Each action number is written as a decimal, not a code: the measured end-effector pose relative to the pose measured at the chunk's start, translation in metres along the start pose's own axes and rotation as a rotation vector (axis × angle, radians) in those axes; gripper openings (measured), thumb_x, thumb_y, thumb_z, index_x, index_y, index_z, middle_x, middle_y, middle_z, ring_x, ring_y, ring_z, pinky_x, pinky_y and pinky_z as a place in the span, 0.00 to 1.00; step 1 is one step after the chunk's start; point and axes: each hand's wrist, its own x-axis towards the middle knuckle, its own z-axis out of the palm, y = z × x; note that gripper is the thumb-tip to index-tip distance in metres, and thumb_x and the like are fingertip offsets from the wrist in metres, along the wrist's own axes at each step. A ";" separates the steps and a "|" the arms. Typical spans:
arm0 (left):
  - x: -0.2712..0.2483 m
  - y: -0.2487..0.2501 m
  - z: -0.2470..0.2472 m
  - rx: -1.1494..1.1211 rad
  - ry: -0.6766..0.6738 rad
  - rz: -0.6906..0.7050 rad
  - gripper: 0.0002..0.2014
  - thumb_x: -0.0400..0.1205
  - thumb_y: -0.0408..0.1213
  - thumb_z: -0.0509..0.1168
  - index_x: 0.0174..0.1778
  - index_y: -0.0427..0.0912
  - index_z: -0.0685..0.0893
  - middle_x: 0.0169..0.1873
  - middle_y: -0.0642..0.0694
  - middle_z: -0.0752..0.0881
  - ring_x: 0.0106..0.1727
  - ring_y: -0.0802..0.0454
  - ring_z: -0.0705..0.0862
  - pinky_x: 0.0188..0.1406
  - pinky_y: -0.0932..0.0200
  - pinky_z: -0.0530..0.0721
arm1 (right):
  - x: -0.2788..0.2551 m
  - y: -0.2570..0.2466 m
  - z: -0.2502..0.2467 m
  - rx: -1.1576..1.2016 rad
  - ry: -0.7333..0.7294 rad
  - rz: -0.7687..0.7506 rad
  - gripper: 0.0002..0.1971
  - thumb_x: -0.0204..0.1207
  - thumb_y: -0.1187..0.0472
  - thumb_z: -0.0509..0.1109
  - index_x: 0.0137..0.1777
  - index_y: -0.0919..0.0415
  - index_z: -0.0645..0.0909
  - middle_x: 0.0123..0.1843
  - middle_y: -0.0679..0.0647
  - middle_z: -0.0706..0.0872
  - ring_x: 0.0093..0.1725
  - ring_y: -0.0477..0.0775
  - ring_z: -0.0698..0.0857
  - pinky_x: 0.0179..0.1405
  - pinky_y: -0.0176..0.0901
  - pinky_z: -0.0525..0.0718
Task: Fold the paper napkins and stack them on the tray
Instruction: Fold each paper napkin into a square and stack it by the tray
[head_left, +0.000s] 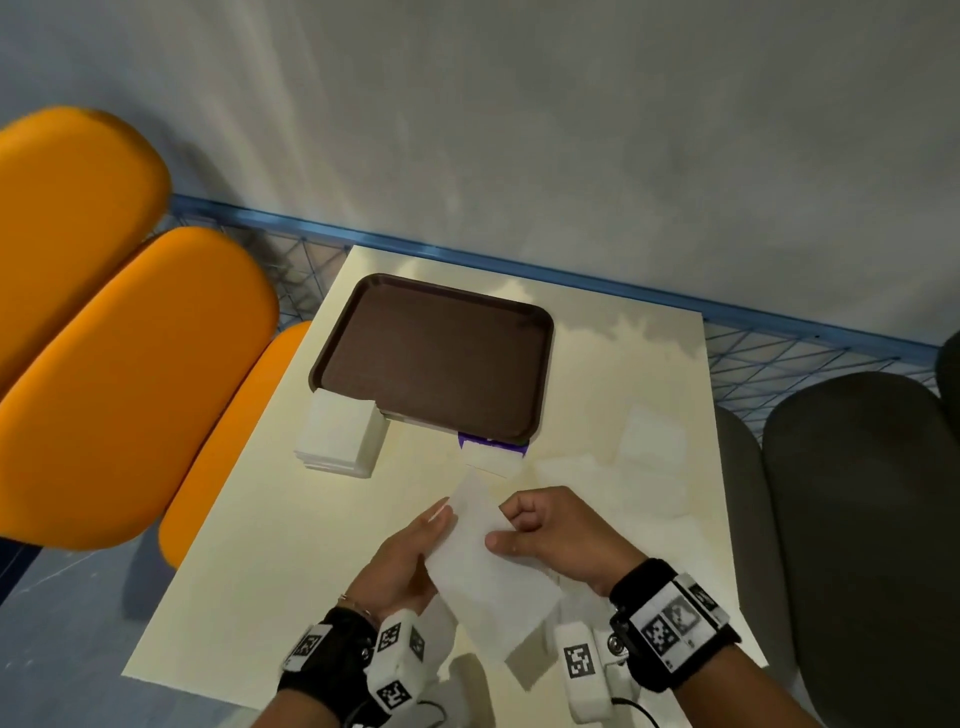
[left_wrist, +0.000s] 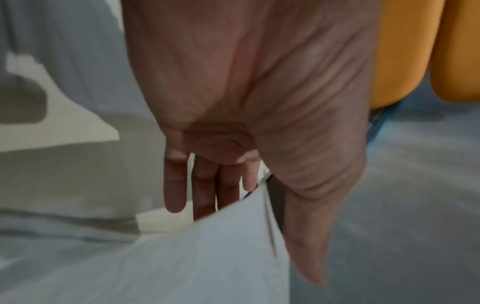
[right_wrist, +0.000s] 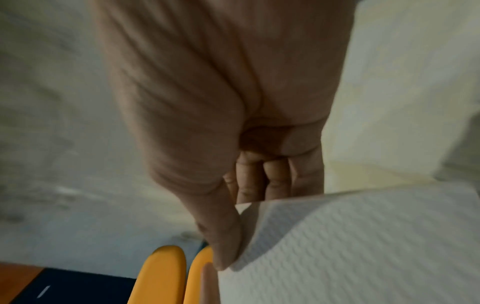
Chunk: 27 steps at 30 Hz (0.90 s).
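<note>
Both hands hold one white paper napkin in the air over the near part of the cream table. My left hand pinches its left edge, thumb on the near side and straight fingers behind the napkin. My right hand has curled fingers and pinches the right edge under its thumb; the embossed napkin bends there. The brown tray lies bare at the table's far side. A stack of white napkins sits at its near left corner.
A purple and white napkin pack sticks out from under the tray's near edge. More white napkins lie on the table's right part. Orange chairs stand to the left and dark grey ones to the right. A blue wire rail runs along the wall.
</note>
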 end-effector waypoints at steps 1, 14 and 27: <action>-0.001 0.001 0.002 0.002 -0.021 0.018 0.21 0.92 0.46 0.62 0.77 0.37 0.81 0.67 0.29 0.86 0.62 0.37 0.88 0.57 0.46 0.89 | -0.004 -0.006 -0.004 -0.052 0.014 -0.016 0.09 0.75 0.59 0.86 0.54 0.56 0.93 0.48 0.55 0.97 0.49 0.55 0.96 0.56 0.50 0.92; -0.020 0.040 -0.016 0.205 -0.135 0.036 0.21 0.81 0.46 0.76 0.60 0.31 0.91 0.52 0.34 0.90 0.50 0.42 0.88 0.47 0.52 0.89 | -0.028 -0.069 -0.015 -0.844 -0.065 -0.141 0.12 0.73 0.58 0.86 0.46 0.64 0.88 0.44 0.60 0.89 0.37 0.49 0.80 0.42 0.50 0.80; -0.040 0.050 -0.002 0.130 -0.334 0.063 0.42 0.75 0.55 0.82 0.66 0.17 0.80 0.66 0.19 0.81 0.64 0.29 0.82 0.68 0.37 0.80 | -0.041 -0.108 0.010 -0.894 -0.179 -0.512 0.06 0.75 0.61 0.84 0.42 0.49 0.91 0.61 0.37 0.87 0.60 0.43 0.79 0.63 0.42 0.78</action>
